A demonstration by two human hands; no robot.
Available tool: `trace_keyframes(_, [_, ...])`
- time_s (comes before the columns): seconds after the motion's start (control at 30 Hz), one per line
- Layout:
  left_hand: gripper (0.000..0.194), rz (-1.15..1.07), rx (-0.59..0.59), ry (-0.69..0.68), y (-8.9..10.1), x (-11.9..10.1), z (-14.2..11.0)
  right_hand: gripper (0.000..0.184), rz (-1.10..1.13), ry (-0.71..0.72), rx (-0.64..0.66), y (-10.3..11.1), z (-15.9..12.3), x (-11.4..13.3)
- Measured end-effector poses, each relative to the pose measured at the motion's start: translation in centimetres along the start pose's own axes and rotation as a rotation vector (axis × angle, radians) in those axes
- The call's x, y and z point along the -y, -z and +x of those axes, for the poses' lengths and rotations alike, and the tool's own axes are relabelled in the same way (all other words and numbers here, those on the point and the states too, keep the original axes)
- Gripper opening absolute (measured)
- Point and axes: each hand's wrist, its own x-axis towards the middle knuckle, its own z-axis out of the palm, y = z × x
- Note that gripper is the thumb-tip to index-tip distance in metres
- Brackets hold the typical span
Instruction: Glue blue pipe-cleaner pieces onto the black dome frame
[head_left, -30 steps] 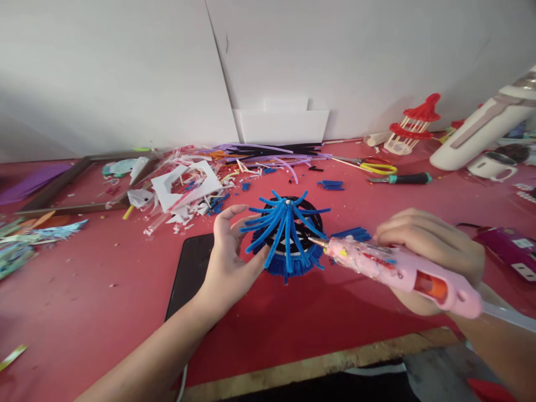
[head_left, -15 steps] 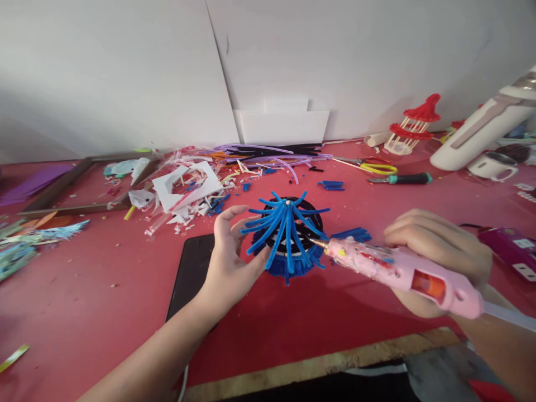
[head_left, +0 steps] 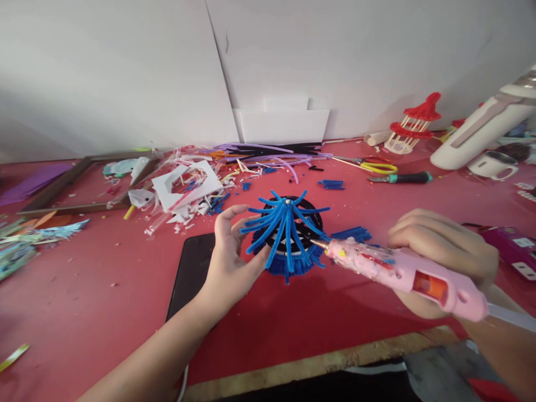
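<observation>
My left hand (head_left: pixel 234 251) grips the left side of a pipe-cleaner model (head_left: pixel 288 234). Blue pipe-cleaner strips fan down from its peak like a roof, over black rings and a fringed blue base. My right hand (head_left: pixel 439 251) is closed around a pink hot glue gun (head_left: pixel 389 268), its body smeared with dried glue. The metal nozzle points left and reaches the black ring at the model's right side; whether it touches, I cannot tell. Cut blue pipe-cleaner pieces (head_left: pixel 350 233) lie behind the nozzle. Under my left wrist is a black phone-like slab (head_left: pixel 190 273).
Scraps and white paper cutouts (head_left: pixel 188 187) pile up at the back, beside purple and black pipe cleaners (head_left: pixel 268 151). Yellow-handled scissors (head_left: pixel 379 167), a utility knife (head_left: pixel 408 178), a red-roofed stick model (head_left: pixel 412 125), a white bottle (head_left: pixel 477 131) and a mug (head_left: pixel 494 166) stand or lie right.
My right hand and the rear of the glue gun have shifted slightly right and down, while the nozzle stays at nearly the same spot. My left hand and the model hold almost still.
</observation>
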Motion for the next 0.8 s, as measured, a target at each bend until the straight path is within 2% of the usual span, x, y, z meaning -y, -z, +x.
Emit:
trace_keyframes(0.1, [0.065,0.008,0.001,-0.006,0.0,-0.1,0.1,0.005,-0.011,0.078,0.010,0.4,0.2,0.1])
trace_keyframes(0.37, [0.064,0.015,-0.008,-0.030,0.0,0.1,0.1,0.011,-0.038,0.090,0.042,0.7,0.0,0.0])
trace_keyframes(0.5, [0.065,0.014,-0.006,-0.018,0.0,0.1,0.1,0.022,-0.062,0.222,0.100,1.2,-0.4,-1.1])
trace_keyframes(0.57, [0.067,0.005,-0.003,-0.006,0.0,0.2,0.0,0.028,-0.077,0.289,0.111,1.8,-1.0,-2.4])
trace_keyframes(0.63, [0.067,-0.002,-0.002,0.005,0.0,0.2,0.0,0.028,-0.113,0.269,0.169,2.3,-2.1,-4.3])
trace_keyframes(0.73, [0.065,-0.002,-0.004,0.003,0.0,0.2,0.0,0.035,-0.296,0.055,0.409,3.1,-4.6,-8.1])
trace_keyframes(0.8, [0.064,0.005,-0.008,-0.011,0.0,0.3,0.0,0.043,-0.377,-0.016,0.492,3.6,-6.4,-10.8])
